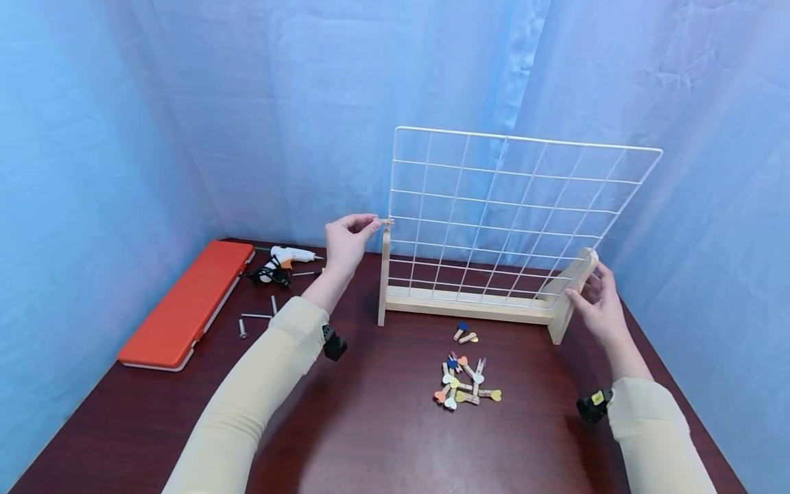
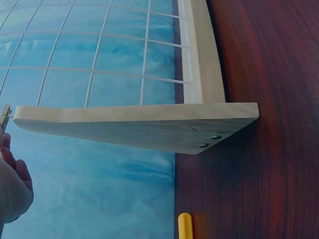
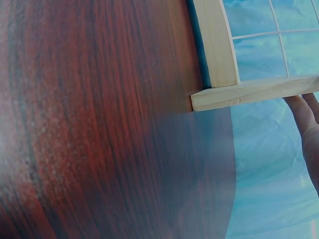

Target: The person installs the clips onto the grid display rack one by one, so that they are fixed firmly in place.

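Note:
A white wire grid (image 1: 506, 204) leans back in a pale wooden stand (image 1: 469, 307) with a side panel at each end. My left hand (image 1: 347, 240) pinches a small wooden clothespin (image 1: 387, 221) at the grid's left edge, just above the top of the left panel (image 2: 134, 114). In the left wrist view, this clothespin (image 2: 5, 115) shows at the panel's tip. On the other side, my right hand (image 1: 595, 302) grips the right panel (image 1: 569, 302), thumb at its front edge. Several clothespins with coloured hearts (image 1: 459, 385) lie in a loose pile in front of the stand.
To the left lies a red case (image 1: 191, 305). Beside it are a white glue gun (image 1: 293, 254) with a black cord, and several bolts (image 1: 243, 328). Two clothespins (image 1: 467, 336) lie nearer the stand. Blue curtains (image 1: 308, 103) hang behind the dark table (image 1: 382, 439).

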`<state>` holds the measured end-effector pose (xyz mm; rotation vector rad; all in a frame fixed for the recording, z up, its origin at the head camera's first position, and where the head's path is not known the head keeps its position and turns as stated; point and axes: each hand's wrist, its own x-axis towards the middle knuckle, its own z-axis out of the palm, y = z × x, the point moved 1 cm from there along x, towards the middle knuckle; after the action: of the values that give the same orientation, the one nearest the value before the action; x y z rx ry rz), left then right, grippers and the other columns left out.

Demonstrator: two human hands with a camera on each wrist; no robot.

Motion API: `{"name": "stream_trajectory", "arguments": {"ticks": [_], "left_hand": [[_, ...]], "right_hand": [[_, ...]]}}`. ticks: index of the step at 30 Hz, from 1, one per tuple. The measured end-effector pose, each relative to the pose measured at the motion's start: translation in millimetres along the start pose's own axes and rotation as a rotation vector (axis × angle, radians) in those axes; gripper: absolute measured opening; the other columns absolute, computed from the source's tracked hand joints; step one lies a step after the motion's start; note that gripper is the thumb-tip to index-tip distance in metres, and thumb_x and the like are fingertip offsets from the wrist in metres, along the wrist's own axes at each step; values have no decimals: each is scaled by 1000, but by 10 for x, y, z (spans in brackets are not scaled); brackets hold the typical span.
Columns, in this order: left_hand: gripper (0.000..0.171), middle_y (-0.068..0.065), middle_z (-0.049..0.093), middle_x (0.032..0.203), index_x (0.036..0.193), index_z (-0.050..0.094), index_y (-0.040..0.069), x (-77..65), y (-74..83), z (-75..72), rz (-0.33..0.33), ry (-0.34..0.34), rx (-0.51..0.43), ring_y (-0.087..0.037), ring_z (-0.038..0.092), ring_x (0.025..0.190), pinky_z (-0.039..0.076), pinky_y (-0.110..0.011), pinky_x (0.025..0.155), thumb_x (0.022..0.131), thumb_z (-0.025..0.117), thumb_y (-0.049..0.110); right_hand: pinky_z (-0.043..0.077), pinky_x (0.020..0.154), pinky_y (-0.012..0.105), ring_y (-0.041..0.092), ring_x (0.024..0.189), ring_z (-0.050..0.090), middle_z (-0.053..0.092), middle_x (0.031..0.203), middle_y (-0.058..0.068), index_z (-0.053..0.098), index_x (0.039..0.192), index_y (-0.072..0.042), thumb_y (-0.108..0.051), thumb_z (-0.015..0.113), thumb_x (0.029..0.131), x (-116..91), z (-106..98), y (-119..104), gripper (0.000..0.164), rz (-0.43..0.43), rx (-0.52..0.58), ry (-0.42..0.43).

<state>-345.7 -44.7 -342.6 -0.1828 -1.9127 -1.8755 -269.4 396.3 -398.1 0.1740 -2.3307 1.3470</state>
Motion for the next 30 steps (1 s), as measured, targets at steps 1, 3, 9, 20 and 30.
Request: {"name": "stream_trajectory", "arguments": {"ticks": [1,3,9,20,30], "left_hand": [[23,-6,68,80,90,71,5,-3,-4,-5,10,-10,8,-9,57,69,45,-19,60,73,72,21],[26,-6,68,83,94,70,6,-16,-3,-27,35,-25,35,-11,56,71,45,-22,63,74,72,24],[32,-4,64,99,104,66,14,-104,84,-142,169,-7,147,-18,55,85,46,-34,72,74,72,25],[31,2,61,89,102,66,15,-740,118,7,300,-345,374,-10,53,76,47,-26,64,73,73,24],[37,8,63,98,106,63,20,-1544,-250,256,363,-892,600,-8,50,89,38,-25,80,73,71,35]], "right_hand": [[40,74,7,5,105,47,37,130,30,17,141,-24,-1,57,84,0,2,-3,73,-1,-5,0],[40,74,8,6,106,47,37,130,30,17,141,-24,-2,57,85,1,3,-13,72,0,-19,-1],[40,74,8,9,107,47,36,131,30,16,141,-25,-2,57,85,-2,8,-30,73,7,-20,0],[40,70,5,1,97,51,44,124,29,19,140,-26,-6,60,83,86,-44,151,72,13,-135,38],[34,67,0,37,102,52,49,121,25,15,139,-36,-10,61,81,99,-16,130,78,21,-261,73]]}}
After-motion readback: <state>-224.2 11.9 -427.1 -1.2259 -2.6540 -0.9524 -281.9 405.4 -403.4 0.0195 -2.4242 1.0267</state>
